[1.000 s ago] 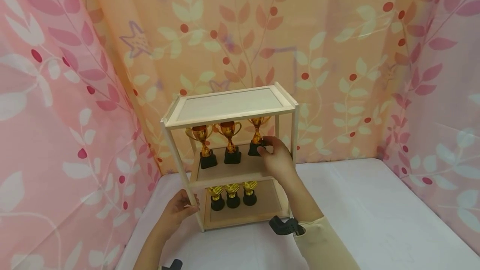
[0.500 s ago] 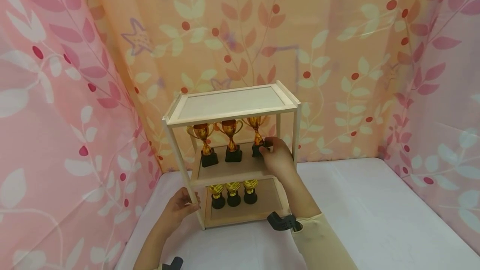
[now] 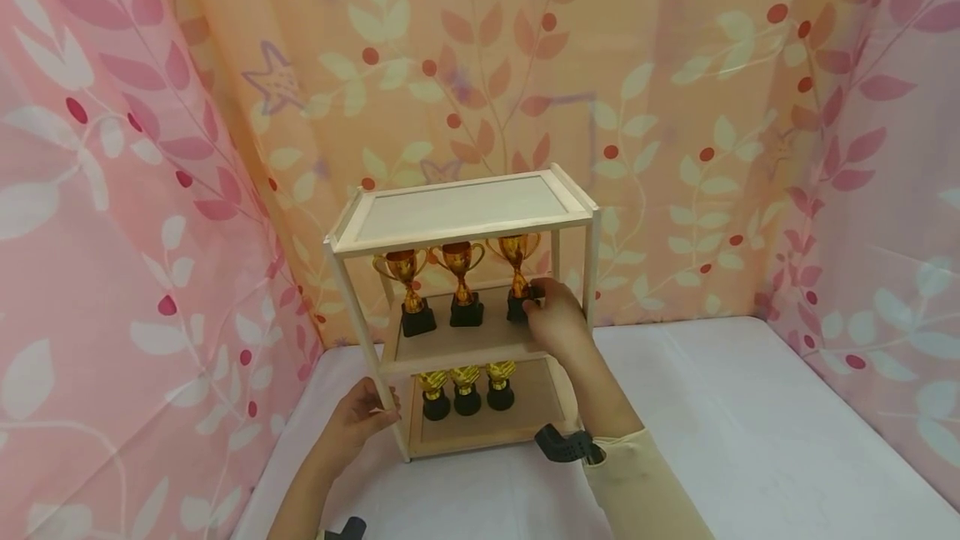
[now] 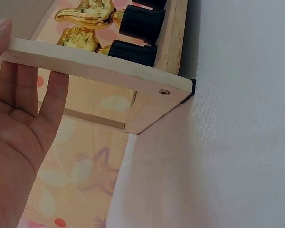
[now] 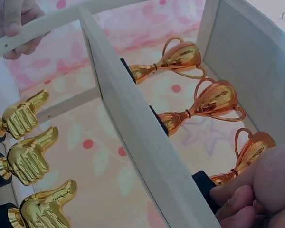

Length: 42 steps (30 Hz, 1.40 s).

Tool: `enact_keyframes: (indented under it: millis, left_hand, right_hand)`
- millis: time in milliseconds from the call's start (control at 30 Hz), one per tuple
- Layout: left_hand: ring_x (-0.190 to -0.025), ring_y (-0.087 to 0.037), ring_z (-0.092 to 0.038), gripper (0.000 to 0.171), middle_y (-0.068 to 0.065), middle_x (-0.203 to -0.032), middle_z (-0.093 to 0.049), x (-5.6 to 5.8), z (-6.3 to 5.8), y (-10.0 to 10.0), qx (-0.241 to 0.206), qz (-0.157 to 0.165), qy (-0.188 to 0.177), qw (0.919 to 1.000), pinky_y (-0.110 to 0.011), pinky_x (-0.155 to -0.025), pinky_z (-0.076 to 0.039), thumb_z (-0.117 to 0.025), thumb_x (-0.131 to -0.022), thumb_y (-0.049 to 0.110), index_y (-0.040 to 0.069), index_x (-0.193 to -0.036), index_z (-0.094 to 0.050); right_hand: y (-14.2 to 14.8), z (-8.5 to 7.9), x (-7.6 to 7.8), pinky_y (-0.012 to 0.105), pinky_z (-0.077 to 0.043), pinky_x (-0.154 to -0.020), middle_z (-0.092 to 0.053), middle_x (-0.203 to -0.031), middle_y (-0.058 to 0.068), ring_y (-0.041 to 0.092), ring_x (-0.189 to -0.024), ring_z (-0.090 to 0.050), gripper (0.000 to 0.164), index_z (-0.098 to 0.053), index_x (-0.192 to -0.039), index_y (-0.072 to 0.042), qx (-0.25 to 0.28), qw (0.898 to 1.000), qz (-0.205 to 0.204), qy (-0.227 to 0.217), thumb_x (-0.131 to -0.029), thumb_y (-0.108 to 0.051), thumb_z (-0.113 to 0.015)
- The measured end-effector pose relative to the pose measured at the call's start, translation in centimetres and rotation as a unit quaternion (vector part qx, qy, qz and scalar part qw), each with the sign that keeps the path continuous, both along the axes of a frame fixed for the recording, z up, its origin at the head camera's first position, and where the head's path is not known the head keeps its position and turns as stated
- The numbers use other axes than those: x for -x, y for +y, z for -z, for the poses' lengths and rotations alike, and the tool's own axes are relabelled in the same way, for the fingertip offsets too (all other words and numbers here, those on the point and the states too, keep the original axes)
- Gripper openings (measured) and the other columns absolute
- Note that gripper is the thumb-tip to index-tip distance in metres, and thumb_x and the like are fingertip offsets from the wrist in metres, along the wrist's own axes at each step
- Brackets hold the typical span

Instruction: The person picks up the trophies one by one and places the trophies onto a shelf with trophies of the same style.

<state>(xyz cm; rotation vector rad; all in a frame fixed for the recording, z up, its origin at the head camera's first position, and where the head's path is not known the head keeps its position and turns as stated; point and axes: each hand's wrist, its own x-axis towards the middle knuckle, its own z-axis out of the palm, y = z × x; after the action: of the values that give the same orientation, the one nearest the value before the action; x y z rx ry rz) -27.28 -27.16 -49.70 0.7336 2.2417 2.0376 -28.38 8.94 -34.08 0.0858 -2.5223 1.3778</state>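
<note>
A small wooden rack (image 3: pixel 465 208) stands on the table, with three two-handled trophy cups on its middle shelf. My right hand (image 3: pixel 561 325) reaches in from the right and pinches the black base of the rightmost trophy cup (image 3: pixel 517 252). In the right wrist view my fingers (image 5: pixel 237 202) partly cover that base and the cup. Left of it stand the middle trophy cup (image 3: pixel 460 263) and the left trophy cup (image 3: pixel 404 269), both upright. My left hand (image 3: pixel 352 422) grips the rack's front left post (image 4: pixel 99 66), thumb on one side and fingers on the other.
Three gold thumbs-up trophies (image 5: pixel 26 161) on round black bases stand on the bottom shelf (image 3: pixel 536 415), left of its middle. The top panel roofs the cups closely. White cloth (image 3: pixel 712 415) covers the table; patterned curtains (image 3: pixel 660 107) hang behind and at both sides.
The rightmost trophy cup has shifted slightly right and a little toward me, with my right hand on its base. My left hand keeps its hold on the post.
</note>
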Motion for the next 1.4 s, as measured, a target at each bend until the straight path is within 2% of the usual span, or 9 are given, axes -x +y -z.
enact_keyframes:
  millis: [233,400,867,1167,1400]
  left_hand:
    - [-0.098,-0.019,-0.066,0.027,-0.006,-0.105,-0.063,-0.07,0.02,0.04,0.005,-0.004,0.0,1.0,-0.036,-0.09,-0.059,-0.069,-0.093,-0.002,-0.004,-0.112,-0.049]
    - [-0.098,-0.018,-0.066,0.027,-0.008,-0.106,-0.062,-0.04,-0.05,-0.01,0.004,0.0,0.008,1.0,-0.036,-0.089,-0.059,-0.068,-0.093,-0.003,-0.005,-0.112,-0.049]
    - [-0.098,-0.016,-0.064,0.026,-0.003,-0.106,-0.063,0.13,-0.32,-0.07,0.012,0.003,0.018,0.9998,-0.036,-0.088,-0.059,-0.069,-0.093,-0.001,-0.002,-0.11,-0.05]
    - [-0.099,-0.02,-0.064,0.025,-0.004,-0.106,-0.063,-0.01,-0.18,-0.16,0.018,0.005,0.025,0.9995,-0.035,-0.088,-0.059,-0.069,-0.094,0.0,-0.002,-0.111,-0.051]
    - [-0.098,-0.017,-0.063,0.025,-0.005,-0.106,-0.063,-0.1,-0.04,-0.15,0.012,0.001,0.018,0.9998,-0.035,-0.089,-0.058,-0.068,-0.094,0.0,-0.003,-0.11,-0.05]
  right_hand:
    - [0.08,-0.08,-0.17,0.054,-0.043,-0.11,-0.061,-0.138,0.018,0.036,-0.134,-0.053,0.044,-0.054,-0.142,-0.002,-0.015,1.0,-0.006,-0.008,-0.1,-0.011,-0.062]
    - [0.15,-0.05,-0.12,0.054,-0.042,-0.111,-0.06,-0.141,0.017,0.037,-0.137,-0.05,0.047,-0.053,-0.144,-0.004,-0.023,1.0,-0.008,-0.011,-0.099,-0.012,-0.064]
    - [0.42,0.17,-0.31,0.056,-0.042,-0.111,-0.059,-0.144,0.014,0.036,-0.14,-0.048,0.05,-0.053,-0.146,-0.008,-0.019,1.0,-0.013,-0.014,-0.098,-0.016,-0.066]
    - [0.42,0.56,-0.77,0.05,-0.054,-0.094,-0.059,-0.143,0.013,0.032,-0.114,-0.066,0.05,-0.052,-0.147,-0.011,-0.01,1.0,-0.018,-0.01,-0.099,-0.018,-0.066]
    - [0.38,0.63,-0.88,0.048,-0.056,-0.091,-0.059,-0.143,0.015,0.032,-0.111,-0.066,0.051,-0.053,-0.147,-0.01,-0.007,1.0,-0.021,-0.005,-0.098,-0.018,-0.066]
